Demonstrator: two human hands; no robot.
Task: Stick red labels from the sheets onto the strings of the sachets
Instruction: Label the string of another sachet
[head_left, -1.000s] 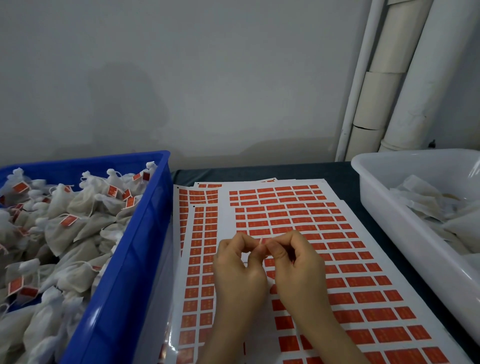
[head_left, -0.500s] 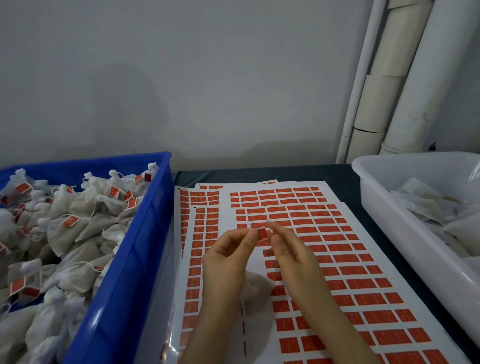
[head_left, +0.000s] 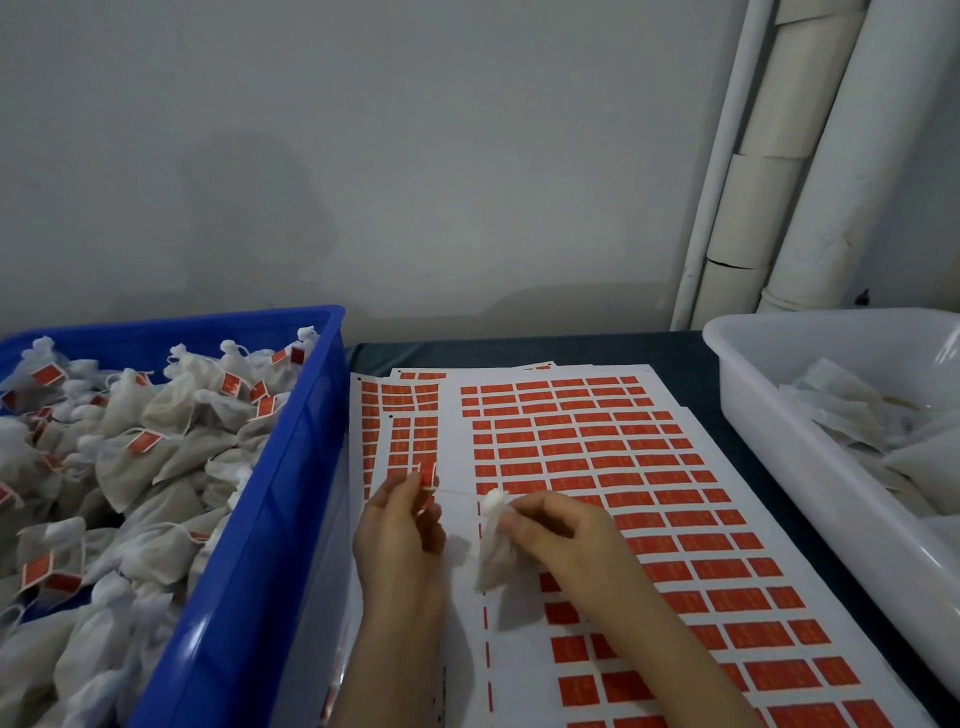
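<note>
Left of the top label sheet (head_left: 460, 441), a blue crate (head_left: 291, 493) is sitting heaped with white sachets (head_left: 130, 467), many of them carrying red tags on their strings. Its right wall is standing just beside the sheet's left edge, where more sheets (head_left: 371, 415) are peeking out from under the top one.

Over the sheet's left margin, the left hand (head_left: 400, 535) is pinching a red label (head_left: 427, 474) between thumb and forefinger, holding it upright, with the other fingers curled loosely in. A thin string (head_left: 457, 491) – faint against the white paper – is running from that label across to the gathered neck of a sachet (head_left: 493, 551).

The right hand (head_left: 563, 530) is hovering above the sheet's left columns of labels, its fingers curled round that sachet just below the neck; the bag is hanging down over the sheet, and whether it is touching the paper I cannot tell.

Right of the sheet, across a strip of dark table (head_left: 691, 358), a white tub (head_left: 810, 467) is holding pale sachets (head_left: 857, 426) without visible tags. Beyond the sheet's far right corner, white pipes (head_left: 779, 182) are rising along the wall.
</note>
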